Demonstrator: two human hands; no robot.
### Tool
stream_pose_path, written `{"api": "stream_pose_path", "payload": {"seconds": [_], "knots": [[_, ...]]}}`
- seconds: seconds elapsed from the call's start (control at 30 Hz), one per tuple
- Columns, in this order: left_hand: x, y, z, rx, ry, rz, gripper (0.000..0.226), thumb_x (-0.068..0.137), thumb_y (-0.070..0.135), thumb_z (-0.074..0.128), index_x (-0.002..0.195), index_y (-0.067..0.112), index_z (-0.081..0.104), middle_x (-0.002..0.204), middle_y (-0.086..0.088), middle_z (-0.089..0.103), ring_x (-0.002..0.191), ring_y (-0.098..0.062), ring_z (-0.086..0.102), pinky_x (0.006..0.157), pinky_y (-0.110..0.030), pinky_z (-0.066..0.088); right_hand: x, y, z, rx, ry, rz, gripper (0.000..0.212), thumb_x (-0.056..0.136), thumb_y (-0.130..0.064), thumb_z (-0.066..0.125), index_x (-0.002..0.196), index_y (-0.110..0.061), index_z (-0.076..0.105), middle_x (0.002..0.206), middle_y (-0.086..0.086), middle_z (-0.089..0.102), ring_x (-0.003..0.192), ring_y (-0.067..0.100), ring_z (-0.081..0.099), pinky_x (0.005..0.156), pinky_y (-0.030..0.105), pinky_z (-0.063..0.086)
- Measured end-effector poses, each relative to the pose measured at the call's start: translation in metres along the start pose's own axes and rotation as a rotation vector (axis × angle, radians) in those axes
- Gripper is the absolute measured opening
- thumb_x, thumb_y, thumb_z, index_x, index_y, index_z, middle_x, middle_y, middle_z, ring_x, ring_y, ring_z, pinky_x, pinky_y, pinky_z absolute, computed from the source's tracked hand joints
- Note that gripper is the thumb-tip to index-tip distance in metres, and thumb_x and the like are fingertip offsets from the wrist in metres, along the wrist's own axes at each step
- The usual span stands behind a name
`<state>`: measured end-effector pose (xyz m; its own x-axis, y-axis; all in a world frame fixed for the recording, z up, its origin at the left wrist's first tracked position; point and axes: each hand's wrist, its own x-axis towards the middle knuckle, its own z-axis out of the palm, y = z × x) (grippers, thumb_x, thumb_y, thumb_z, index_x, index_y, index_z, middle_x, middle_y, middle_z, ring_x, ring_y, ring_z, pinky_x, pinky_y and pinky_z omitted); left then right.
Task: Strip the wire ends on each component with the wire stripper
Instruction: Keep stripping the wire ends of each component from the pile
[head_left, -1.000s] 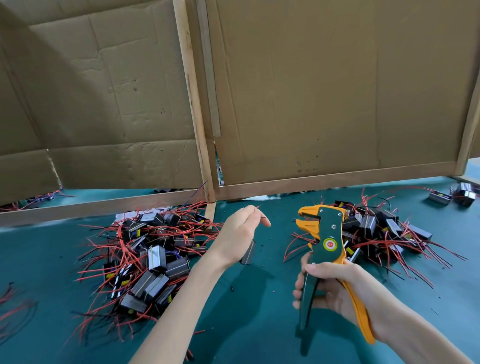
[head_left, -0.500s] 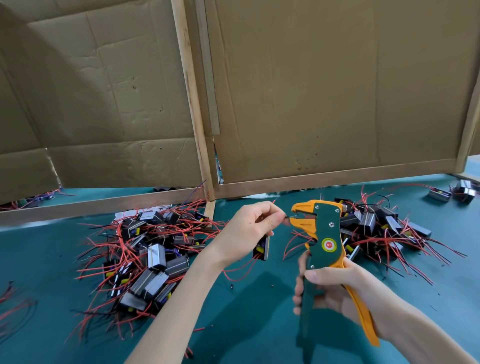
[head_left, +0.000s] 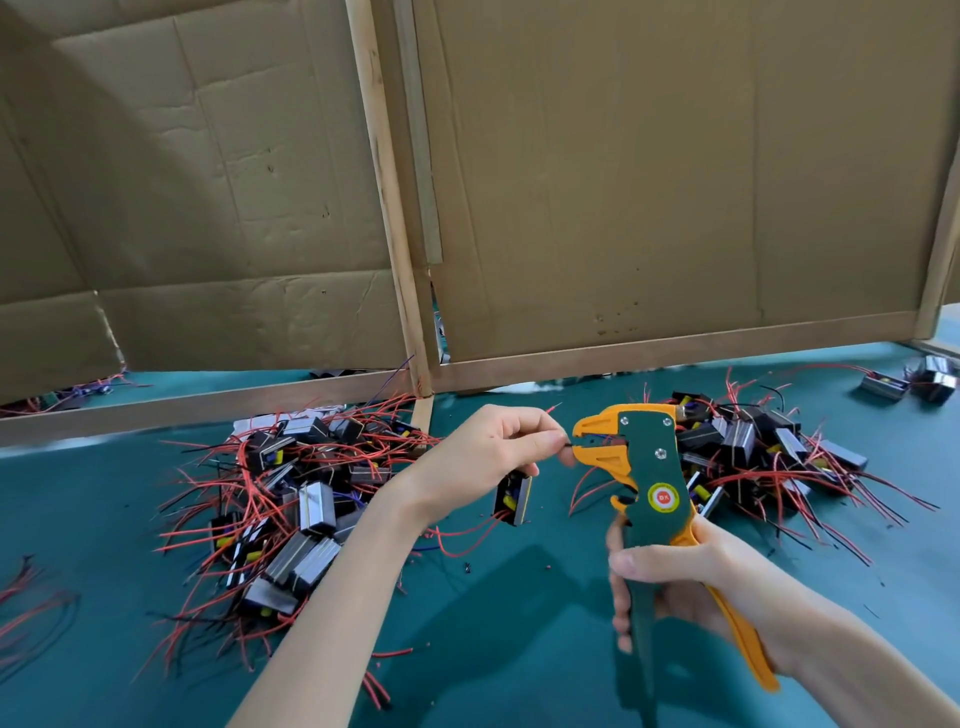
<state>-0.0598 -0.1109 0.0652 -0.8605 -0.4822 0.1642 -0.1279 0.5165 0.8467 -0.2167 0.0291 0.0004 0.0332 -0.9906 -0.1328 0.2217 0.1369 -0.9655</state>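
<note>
At centre, left hand (head_left: 483, 457) pinched the wire (head_left: 568, 443) of one component (head_left: 513, 499), its end in the wire stripper (head_left: 652, 483) gripped by right hand (head_left: 675, 577). First heap (head_left: 291, 499) sat at 9 o'clock, second heap (head_left: 753, 457) at 3; finished share undeterminable.

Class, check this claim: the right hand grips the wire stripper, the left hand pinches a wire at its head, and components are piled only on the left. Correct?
Wrong on the piles: the head view shows a left pile and a right pile too. The rest stands.
</note>
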Motion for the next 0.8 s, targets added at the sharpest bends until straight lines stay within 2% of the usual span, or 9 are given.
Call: {"api": "stream_pose_path", "payload": {"seconds": [0.1,0.17,0.3,0.37,0.4,0.5,0.57,0.7,0.8], "knots": [[-0.004,0.002,-0.006,0.02,-0.039,-0.009,0.025,0.099,0.019,0.05,0.081,0.022,0.066,0.071,0.021,0.06,0.069,0.001,0.049,0.069,-0.005,0.037,-0.002,0.005,0.002,-0.031,0.069,0.043,0.05,0.04,-0.033,0.098,0.068,-0.009,0.064,0.057,0.022,0.054,0.048,0.032,0.056,0.052,0.039,0.053],[-0.006,0.002,-0.011,0.008,-0.073,-0.021,0.023,0.099,0.019,0.051,0.082,0.022,0.067,0.073,0.023,0.064,0.07,0.002,0.052,0.072,-0.008,0.04,-0.003,0.008,0.007,-0.042,0.094,0.051,0.053,0.041,-0.037,0.097,0.066,-0.008,0.06,0.055,0.02,0.052,0.045,0.03,0.053,0.049,0.035,0.051],[-0.001,-0.008,-0.009,0.098,-0.015,-0.103,0.02,0.098,0.022,0.053,0.086,0.022,0.07,0.09,-0.003,0.068,0.074,-0.005,0.056,0.079,-0.02,0.046,0.005,0.02,0.016,-0.033,0.227,0.042,0.044,0.051,-0.039,0.082,0.052,-0.009,0.049,0.05,0.014,0.044,0.039,0.024,0.043,0.041,0.028,0.041],[0.004,-0.016,-0.003,0.151,0.016,-0.115,0.021,0.098,0.022,0.054,0.083,0.022,0.069,0.081,-0.011,0.062,0.069,-0.008,0.05,0.074,-0.025,0.043,0.008,0.02,0.015,0.067,0.185,0.034,0.033,0.054,-0.028,0.083,0.058,-0.008,0.058,0.058,0.018,0.051,0.047,0.029,0.052,0.047,0.035,0.049],[0.006,-0.019,-0.001,0.182,0.038,-0.113,0.022,0.098,0.024,0.054,0.082,0.023,0.069,0.072,-0.007,0.056,0.064,-0.008,0.046,0.069,-0.026,0.039,0.009,0.018,0.014,0.144,0.137,0.032,0.025,0.056,-0.02,0.083,0.065,-0.007,0.064,0.065,0.02,0.056,0.055,0.033,0.059,0.055,0.041,0.054],[0.01,-0.026,-0.003,0.3,0.171,-0.092,0.021,0.097,0.024,0.055,0.082,0.025,0.07,0.073,0.006,0.061,0.067,-0.01,0.051,0.069,-0.029,0.04,0.013,0.015,0.007,0.261,0.089,0.048,0.024,0.056,-0.008,0.082,0.078,-0.005,0.071,0.078,0.025,0.062,0.072,0.038,0.065,0.069,0.048,0.057],[0.013,-0.026,-0.006,0.343,0.309,-0.046,0.02,0.096,0.021,0.056,0.083,0.025,0.07,0.08,0.014,0.064,0.07,0.002,0.054,0.067,-0.021,0.038,0.017,0.017,-0.001,0.311,0.135,0.085,0.026,0.051,-0.006,0.082,0.075,-0.003,0.073,0.079,0.025,0.064,0.072,0.038,0.067,0.068,0.048,0.058],[0.032,-0.009,0.001,0.348,0.603,0.094,0.017,0.095,0.013,0.056,0.085,0.016,0.069,0.084,0.007,0.062,0.069,-0.007,0.056,0.067,-0.017,0.042,0.023,0.019,-0.011,0.394,0.209,0.262,0.02,0.052,0.011,0.07,0.069,0.001,0.07,0.078,0.027,0.066,0.067,0.039,0.069,0.062,0.049,0.058],[0.06,0.014,0.02,0.248,0.617,0.232,0.015,0.095,0.008,0.056,0.087,0.01,0.069,0.083,0.001,0.061,0.064,-0.011,0.061,0.066,-0.018,0.049,0.025,0.019,-0.013,0.459,0.199,0.327,0.021,0.051,0.006,0.071,0.071,0.004,0.066,0.086,0.03,0.066,0.072,0.043,0.069,0.063,0.05,0.058]]}}
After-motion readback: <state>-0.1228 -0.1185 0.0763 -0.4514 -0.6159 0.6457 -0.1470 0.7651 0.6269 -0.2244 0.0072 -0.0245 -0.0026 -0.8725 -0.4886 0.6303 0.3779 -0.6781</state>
